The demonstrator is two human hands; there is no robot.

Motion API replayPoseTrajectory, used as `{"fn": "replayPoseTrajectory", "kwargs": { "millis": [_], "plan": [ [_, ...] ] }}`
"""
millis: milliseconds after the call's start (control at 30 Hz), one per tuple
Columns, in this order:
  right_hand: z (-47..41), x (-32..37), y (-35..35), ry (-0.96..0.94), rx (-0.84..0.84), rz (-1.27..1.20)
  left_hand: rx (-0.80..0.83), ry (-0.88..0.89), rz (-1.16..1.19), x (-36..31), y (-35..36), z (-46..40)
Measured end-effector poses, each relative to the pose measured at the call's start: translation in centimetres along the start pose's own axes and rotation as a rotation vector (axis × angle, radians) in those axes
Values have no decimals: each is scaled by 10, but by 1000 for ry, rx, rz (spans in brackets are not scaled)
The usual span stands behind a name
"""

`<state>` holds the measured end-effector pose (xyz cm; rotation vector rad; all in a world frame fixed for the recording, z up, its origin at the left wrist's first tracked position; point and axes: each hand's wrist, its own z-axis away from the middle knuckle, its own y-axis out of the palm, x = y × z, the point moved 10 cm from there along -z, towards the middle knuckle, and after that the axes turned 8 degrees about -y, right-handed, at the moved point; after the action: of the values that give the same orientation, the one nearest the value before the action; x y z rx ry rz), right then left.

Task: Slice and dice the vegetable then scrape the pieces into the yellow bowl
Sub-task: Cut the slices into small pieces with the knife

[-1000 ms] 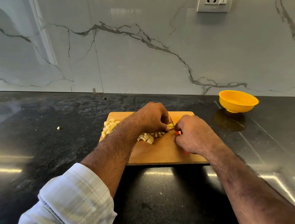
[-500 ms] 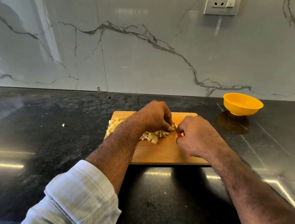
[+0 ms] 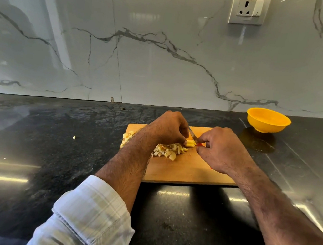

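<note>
Vegetable piece (image 3: 190, 143) lies on the cutting board (image 3: 187, 171), pinched by curled left-hand fingers (image 3: 181, 133); the right hand (image 3: 222, 149) grips the knife (image 3: 193, 135) just beside it. Diced pieces (image 3: 168, 151) sit below; the yellow bowl (image 3: 268, 121) stands apart on the tabletop (image 3: 44, 139).

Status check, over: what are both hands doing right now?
Left hand pinching last vegetable piece. Right hand gripping knife. Diced pile on board; yellow bowl empty, path clear.

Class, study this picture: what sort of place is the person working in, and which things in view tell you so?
Most likely a home kitchen: a dark stone countertop under a marble-look wall, a wooden cutting board with diced vegetable pieces, and a wall socket above.
</note>
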<state>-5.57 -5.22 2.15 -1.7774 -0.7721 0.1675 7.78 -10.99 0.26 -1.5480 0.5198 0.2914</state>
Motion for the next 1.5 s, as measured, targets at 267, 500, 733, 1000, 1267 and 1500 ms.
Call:
{"fn": "replayPoseTrajectory", "kwargs": {
  "millis": [267, 500, 733, 1000, 1267, 1500],
  "plan": [
    [-1, -2, 28, 56, 166, 74, 16, -24, 4, 2, 6, -2],
    [-4, -10, 36, 86, 168, 51, 17, -41, 8, 3, 6, -2],
    [0, 6, 8, -34, 1, 29, -82, -23, 72, 13, -18, 2],
    [-3, 5, 40, 25, 217, 132, -182, 12, 48, 17, -30, 3],
    [1, -5, 9, -24, 32, 24, -219, -13, 51, 21, -36, 3],
    [2, -35, 3, 77, 66, 136, -269, -40, 60, 30, -44, 1]
  ]
}}
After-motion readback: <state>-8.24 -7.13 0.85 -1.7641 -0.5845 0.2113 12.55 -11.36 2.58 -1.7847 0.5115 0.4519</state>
